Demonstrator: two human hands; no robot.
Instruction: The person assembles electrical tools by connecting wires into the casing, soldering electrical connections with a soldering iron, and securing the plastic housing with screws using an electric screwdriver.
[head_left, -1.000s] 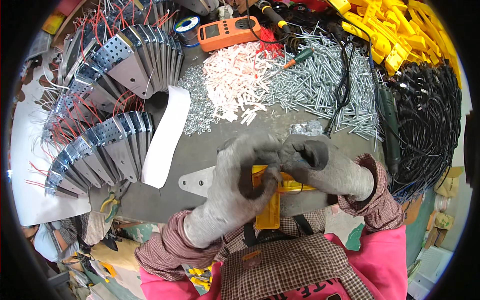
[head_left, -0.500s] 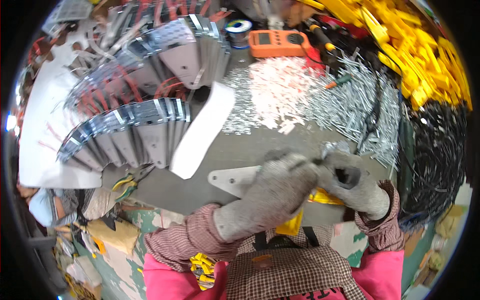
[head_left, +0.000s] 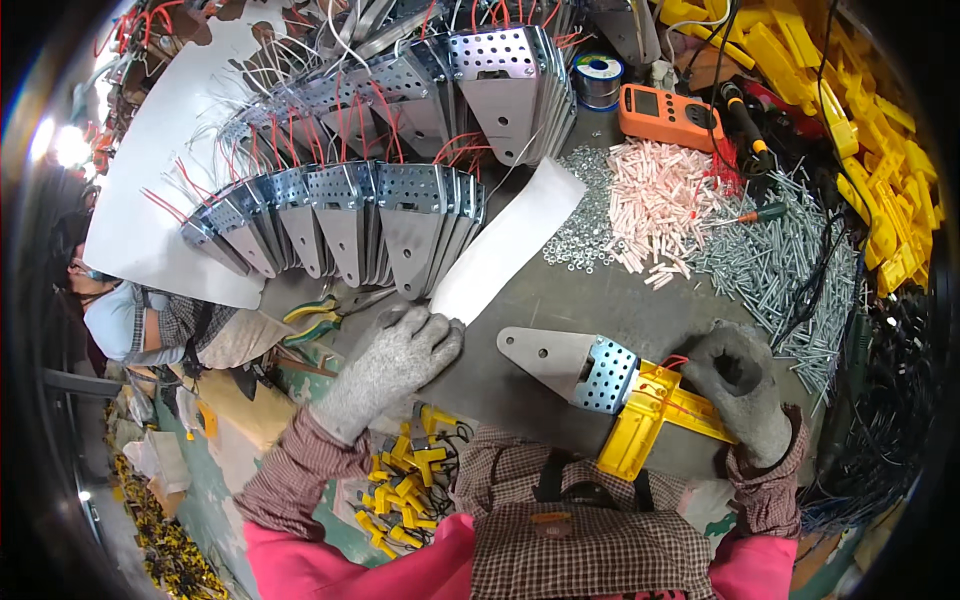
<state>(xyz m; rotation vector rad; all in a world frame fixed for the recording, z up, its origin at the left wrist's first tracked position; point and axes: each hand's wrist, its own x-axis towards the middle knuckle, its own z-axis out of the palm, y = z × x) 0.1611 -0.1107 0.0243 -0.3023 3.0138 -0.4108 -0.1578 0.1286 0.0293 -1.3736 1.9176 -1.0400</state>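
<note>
Head view: your yellow plastic piece [head_left: 632, 435] sits lower right of centre, against a metal bracket [head_left: 607, 375]. Your right hand [head_left: 742, 375] curls its fingers at the piece's right end; your left hand [head_left: 392, 358] bends its fingers over the white strip's [head_left: 515, 235] lower end. You cannot tell whether either grips.

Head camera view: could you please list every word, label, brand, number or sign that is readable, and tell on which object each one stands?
No text can be read with certainty here.
Orange meter: the markings on its face are too small to read.
Spool: the print on its blue-and-white end is too small.
Small orange-brown patch on the checked apron: I cannot tell whether it bears writing.
</note>
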